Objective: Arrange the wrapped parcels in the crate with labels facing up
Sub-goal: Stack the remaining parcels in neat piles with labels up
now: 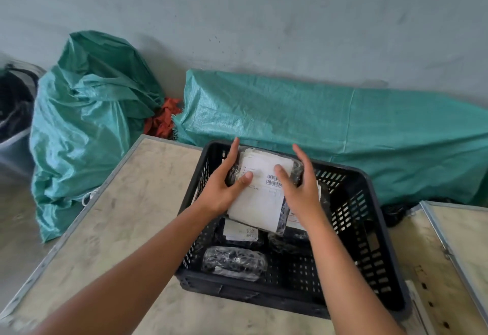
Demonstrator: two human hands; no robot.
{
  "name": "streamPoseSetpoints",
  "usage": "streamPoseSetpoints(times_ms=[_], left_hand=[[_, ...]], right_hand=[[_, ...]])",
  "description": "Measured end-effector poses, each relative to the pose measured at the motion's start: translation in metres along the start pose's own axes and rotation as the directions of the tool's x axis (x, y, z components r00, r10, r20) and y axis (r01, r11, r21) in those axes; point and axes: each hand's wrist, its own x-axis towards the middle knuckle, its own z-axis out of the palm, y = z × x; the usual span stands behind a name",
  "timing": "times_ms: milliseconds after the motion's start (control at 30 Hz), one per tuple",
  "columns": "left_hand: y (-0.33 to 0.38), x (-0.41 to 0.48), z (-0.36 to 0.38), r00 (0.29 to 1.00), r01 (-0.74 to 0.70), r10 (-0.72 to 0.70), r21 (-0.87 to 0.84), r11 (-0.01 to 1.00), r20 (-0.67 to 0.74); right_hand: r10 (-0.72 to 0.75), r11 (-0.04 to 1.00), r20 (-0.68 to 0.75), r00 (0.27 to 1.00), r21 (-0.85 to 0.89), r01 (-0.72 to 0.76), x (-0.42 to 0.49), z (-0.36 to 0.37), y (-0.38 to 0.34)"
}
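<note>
A black slotted plastic crate (369, 231) stands on a beige table. Over its far half I hold a black wrapped parcel (260, 197) with a large white barcode label facing up. My left hand (224, 186) grips its left edge, thumb on the label. My right hand (298, 184) holds its right edge, thumb on the label, fingers stretched upward. Below it inside the crate lies a parcel with a small white label (241, 233) facing up. A black bubble-wrapped parcel (235, 260) near the crate's front shows no label. Another labelled parcel (297, 219) peeks out under my right wrist.
The beige table (118, 229) has a metal rim. A second table (464, 239) sits at the right. Behind stand a stuffed green woven sack (87, 123), a long green sack (317, 123), a red cloth (163, 118), and a grey bin (15, 112) at far left.
</note>
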Motion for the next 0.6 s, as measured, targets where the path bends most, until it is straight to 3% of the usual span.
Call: streamPoseSetpoints(times_ms=[200, 333, 600], left_hand=[[-0.045, 0.002, 0.009, 0.972, 0.233, -0.233, 0.028, 0.972, -0.017], [-0.071, 0.015, 0.015, 0.907, 0.413, -0.421, 0.258, 0.873, -0.027], [-0.130, 0.013, 0.033, 0.804, 0.559, -0.595, 0.365, 0.744, -0.018]], right_hand=[[0.206, 0.974, 0.039, 0.978, -0.101, -0.201, 0.004, 0.034, 0.062], [0.295, 0.949, 0.092, 0.951, -0.139, -0.281, 0.015, 0.056, 0.090], [0.470, 0.880, 0.168, 0.867, -0.172, -0.443, 0.019, 0.078, 0.136]])
